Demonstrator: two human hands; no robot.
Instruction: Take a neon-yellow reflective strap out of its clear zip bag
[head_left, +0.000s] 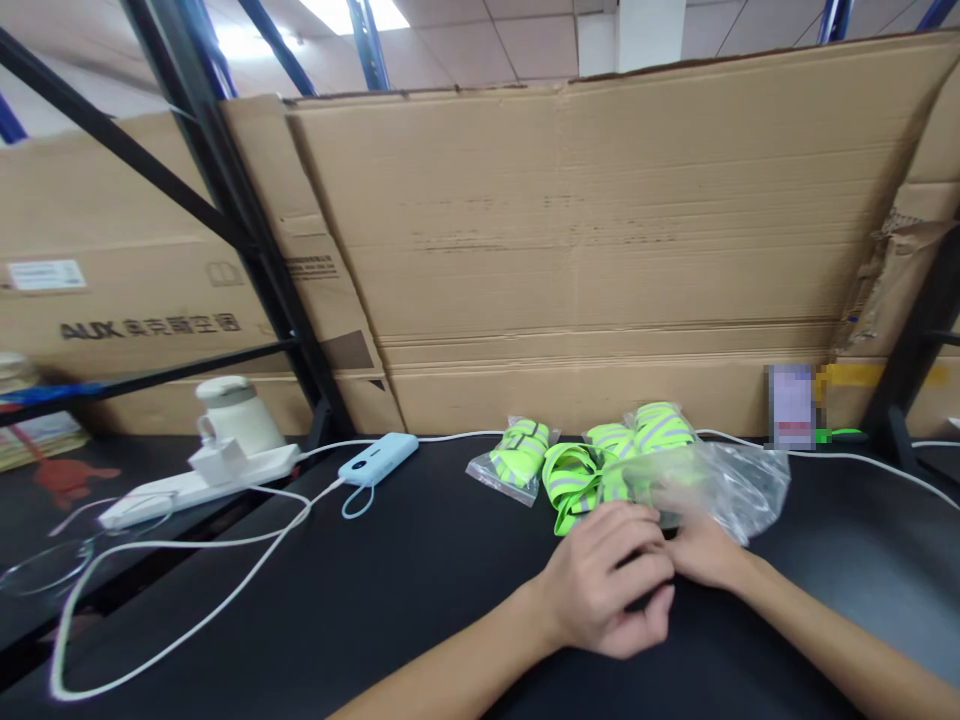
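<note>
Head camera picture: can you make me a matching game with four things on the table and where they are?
Things:
1. power bank
2. clear plastic bag
3. bagged yellow-green strap
4. white cable

Places:
A. right of the hands, touching the right hand
B. trailing across the table's left side
C. left of the loose strap pile
D. between the white charger base and the straps

Pairs: 1-D, 2-A, 3-C, 4-B
</note>
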